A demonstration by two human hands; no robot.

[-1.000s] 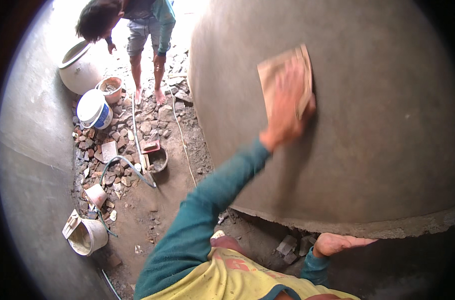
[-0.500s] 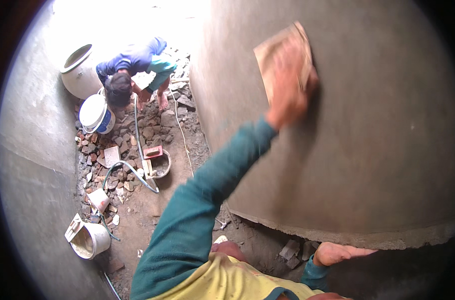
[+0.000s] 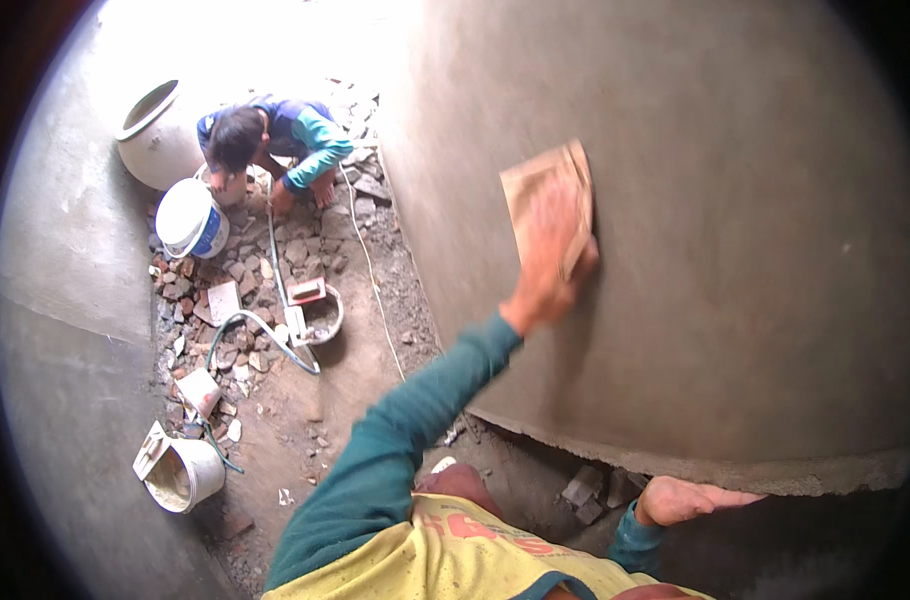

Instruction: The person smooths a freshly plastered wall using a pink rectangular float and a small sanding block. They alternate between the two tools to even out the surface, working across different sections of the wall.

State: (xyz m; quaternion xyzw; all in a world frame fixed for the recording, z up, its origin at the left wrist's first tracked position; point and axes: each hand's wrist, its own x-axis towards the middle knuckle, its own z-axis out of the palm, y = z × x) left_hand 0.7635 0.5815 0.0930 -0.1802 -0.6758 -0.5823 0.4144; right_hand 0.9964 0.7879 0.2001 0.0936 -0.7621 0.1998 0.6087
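Observation:
My left hand (image 3: 550, 250) presses a folded sheet of brown paper (image 3: 528, 198) flat against the grey plastered wall (image 3: 735, 260). The paper's upper corners stick out beyond my fingers, and the thumb side grips its right edge. Low on the right, my right hand (image 3: 687, 497) lies just at the rough lower edge of the plaster (image 3: 785, 480), fingers stretched out and holding nothing visible. Its fingertips are partly lost at that edge.
A co-worker (image 3: 275, 140) crouches over rubble (image 3: 245, 270) at the far left, beside a lidded white bucket (image 3: 190, 220) and a big jar (image 3: 160, 140). Nearer are a hose (image 3: 275, 235), a mortar bucket with a red-backed float (image 3: 307, 290), and a white bucket (image 3: 200, 470) carrying a trowel.
My left hand has slid down and slightly left along the wall with the paper. My right hand has barely moved. The co-worker has shifted position, head and arms moving.

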